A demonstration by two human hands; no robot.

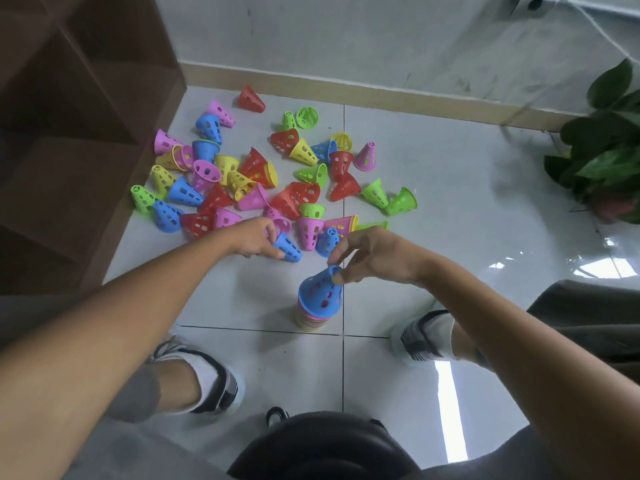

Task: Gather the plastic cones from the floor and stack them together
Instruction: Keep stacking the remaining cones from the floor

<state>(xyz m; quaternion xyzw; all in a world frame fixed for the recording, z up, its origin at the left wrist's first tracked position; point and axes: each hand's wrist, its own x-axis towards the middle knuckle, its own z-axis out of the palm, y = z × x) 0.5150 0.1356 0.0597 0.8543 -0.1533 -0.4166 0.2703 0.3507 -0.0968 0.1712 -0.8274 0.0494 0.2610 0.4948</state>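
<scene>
We observe a stack of cones (317,308) standing upright on the tiled floor (450,188), near the junction of four tiles and between the person's two shoes. The top cone of the stack is blue (320,292), with oval holes in its wall; pink and yellow rims show beneath it.

The right hand (372,256) is over the stack. Its thumb and forefinger pinch the narrow tip of the blue top cone; the remaining fingers are loosely curled above.

The left hand (252,239) reaches forward to the near edge of the scattered pile. Its fingers grasp a second blue cone (289,247), which lies tilted with its narrow end in the hand and its wide rim turned toward the right. We cannot tell whether this cone is touching the floor or just lifted.

Beyond both hands the loose cones (263,171) lie spread over the floor in pink, blue, yellow, red and green. Most rest on their sides; a few stand upright, among them a pink one (366,156) at the far right of the pile. A red cone (251,98) lies apart from the rest, close to the skirting board (381,95).

A brown wooden shelf unit (79,133) stands at the left, with cones lying just beside its foot. A leafy potted plant (606,140) stands at the right edge.
</scene>
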